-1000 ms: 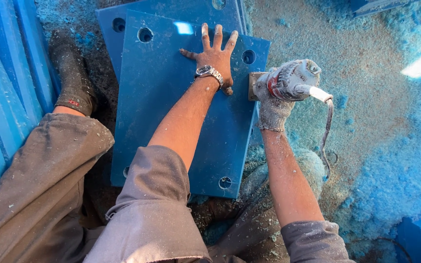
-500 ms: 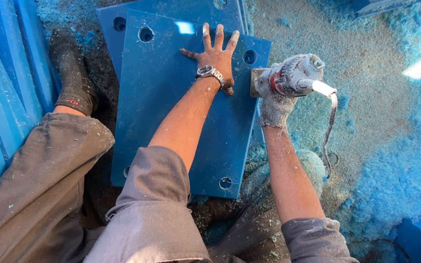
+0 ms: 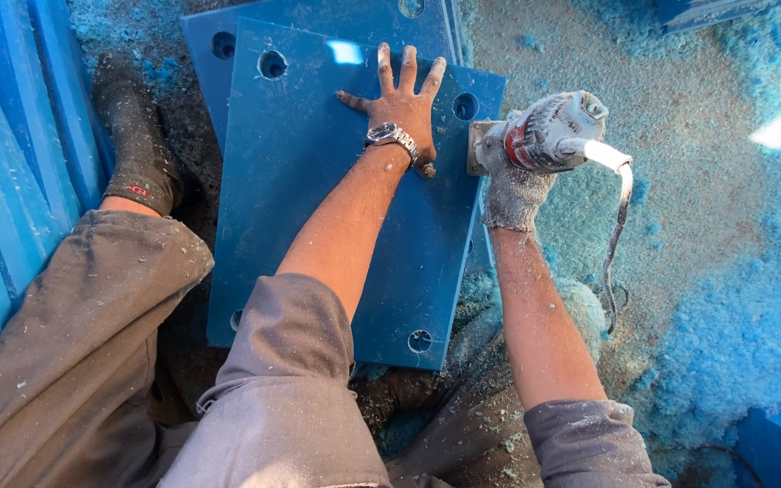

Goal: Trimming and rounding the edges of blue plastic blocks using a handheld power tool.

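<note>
My left hand (image 3: 402, 101) lies flat with fingers spread on a blue plastic plate (image 3: 318, 190) that has round holes near its corners; a wristwatch (image 3: 390, 136) sits on that wrist. My right hand (image 3: 510, 176), in a dusty knit glove, grips a grey power tool (image 3: 549, 131) held against the plate's right edge near the far corner. The tool's cord (image 3: 615, 226) hangs down to the right. The plate rests on top of another blue plate (image 3: 228, 23) of the same kind.
Blue shavings (image 3: 725, 316) cover the ground on the right. More blue slabs (image 3: 11, 163) stand along the left. My dark boot (image 3: 137, 145) and grey trouser leg (image 3: 65, 352) are at the left, beside the plates.
The power tool and my right hand have shifted slightly along the plate's right edge, and the cord has swung. My left hand stays pressed on the plate.
</note>
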